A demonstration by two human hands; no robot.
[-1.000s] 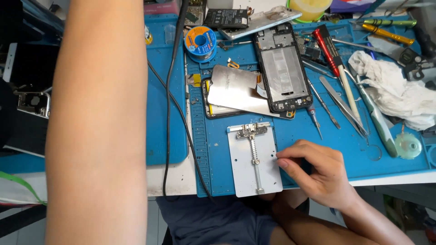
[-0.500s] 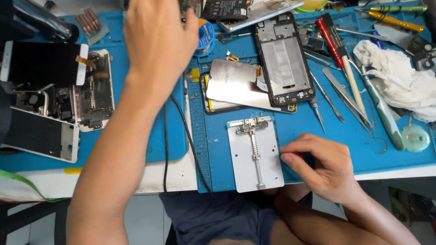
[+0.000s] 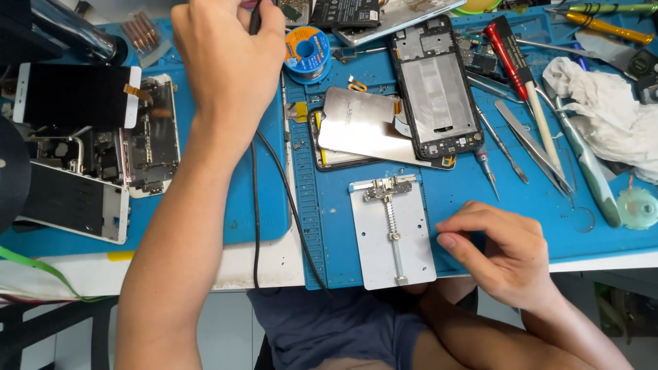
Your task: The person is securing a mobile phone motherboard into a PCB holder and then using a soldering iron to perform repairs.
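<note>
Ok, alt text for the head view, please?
The left hand grips a black corded tool at the far edge of a blue mat, while the right hand rests beside a metal holder plate; an opened phone frame lies beyond.

Left hand (image 3: 229, 62) closes around a dark tool handle (image 3: 255, 17); the tool's upper end is cut by the top edge, its tip unseen. Forearm hides part of the left blue mat (image 3: 264, 205). White cloth (image 3: 610, 116) runs off the right edge. Small part clamped on the metal holder plate (image 3: 391, 233): too small to identify.
</note>
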